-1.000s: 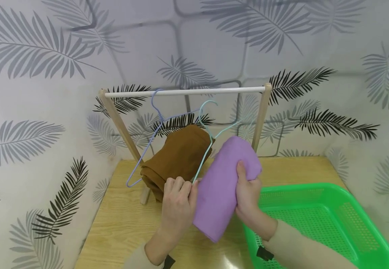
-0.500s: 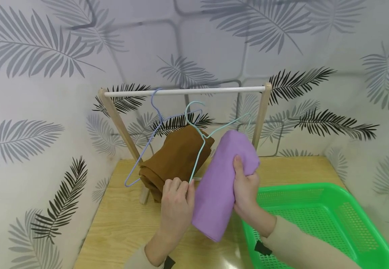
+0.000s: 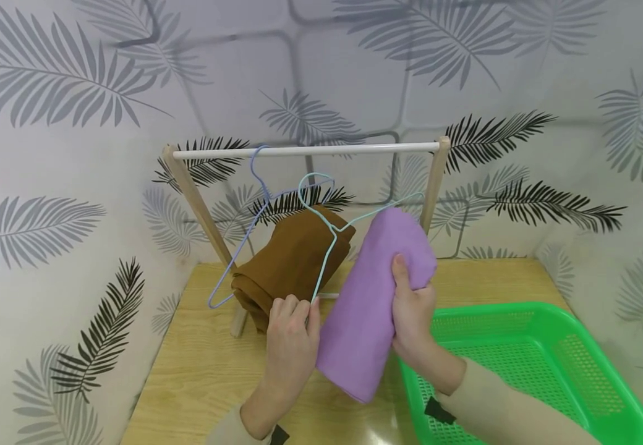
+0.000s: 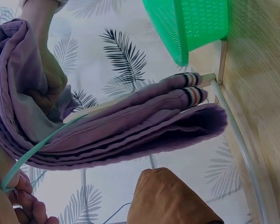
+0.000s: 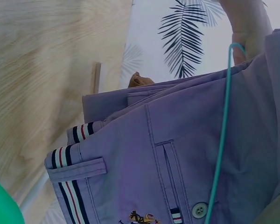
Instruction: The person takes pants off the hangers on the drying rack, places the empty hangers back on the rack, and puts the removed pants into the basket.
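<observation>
Left hand (image 3: 290,343) pinches the mint hanger (image 3: 334,230) while the right hand (image 3: 413,315), nearer, grips the purple pants (image 3: 360,315), lying between both hands at lower middle of frame, long side slanting up rightward.

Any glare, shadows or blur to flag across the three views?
Head: small glare patch on the wooden table at the bottom edge, hands reasonably sharp; left wrist: dim, dark shadow inside the folds of the purple pants; right wrist: soft shadow band on the table, pants greyer than in the head view.
</observation>
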Available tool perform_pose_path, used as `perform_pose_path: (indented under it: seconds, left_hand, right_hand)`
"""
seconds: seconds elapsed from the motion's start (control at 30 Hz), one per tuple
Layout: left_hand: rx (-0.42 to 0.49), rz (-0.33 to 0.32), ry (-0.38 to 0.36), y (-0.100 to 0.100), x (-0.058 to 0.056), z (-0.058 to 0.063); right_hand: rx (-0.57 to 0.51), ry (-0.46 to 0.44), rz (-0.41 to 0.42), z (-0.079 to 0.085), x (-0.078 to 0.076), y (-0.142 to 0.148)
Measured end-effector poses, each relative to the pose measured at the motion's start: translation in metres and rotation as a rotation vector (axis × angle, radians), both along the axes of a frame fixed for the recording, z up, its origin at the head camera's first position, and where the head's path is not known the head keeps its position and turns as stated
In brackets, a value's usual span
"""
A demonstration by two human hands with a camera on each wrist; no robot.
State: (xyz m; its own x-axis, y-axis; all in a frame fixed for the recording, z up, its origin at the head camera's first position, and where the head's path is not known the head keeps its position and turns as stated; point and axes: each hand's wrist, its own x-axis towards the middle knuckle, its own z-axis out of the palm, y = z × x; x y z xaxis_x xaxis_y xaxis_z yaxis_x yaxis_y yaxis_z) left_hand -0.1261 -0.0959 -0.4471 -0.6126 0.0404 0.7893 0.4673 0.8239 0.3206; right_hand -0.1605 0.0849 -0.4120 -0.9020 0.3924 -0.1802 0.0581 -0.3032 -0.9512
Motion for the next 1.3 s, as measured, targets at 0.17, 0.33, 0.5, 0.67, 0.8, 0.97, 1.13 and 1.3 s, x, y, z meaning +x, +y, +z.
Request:
perform_pose_path:
  seconds: [0.17,0.33,0.5,0.67,0.8,0.97,1.13,1.3]
  left_hand:
    - [0.002,0.019,-0.013,0.0,0.0,-0.002]
    - [-0.031,0.029,-0.031,0.001,0.003,-0.005]
    - [-0.051,0.053,-0.043,0.002,0.002,-0.009]
    - [-0.076,0.072,-0.031,0.001,0.002,-0.012]
    - [-0.089,0.076,-0.025,0.0,0.002,-0.013]
    - [-0.09,0.072,-0.015,-0.002,0.001,-0.015]
    - [-0.099,0.085,0.004,-0.004,-0.001,-0.018]
    - [-0.134,0.108,0.026,-0.005,-0.003,-0.02]
  right_hand:
    - [-0.006,0.03,-0.016,0.008,0.001,0.004]
    - [-0.024,0.055,-0.013,0.019,0.001,0.008]
    - [-0.047,0.071,0.023,0.03,0.001,0.012]
    - [-0.05,0.084,0.046,0.041,0.0,0.015]
    - [-0.052,0.093,0.084,0.049,-0.003,0.015]
    - [-0.056,0.069,0.108,0.06,-0.008,0.017]
    - [-0.08,0.04,0.143,0.069,-0.011,0.024]
    - [-0.116,0.026,0.186,0.075,-0.013,0.027]
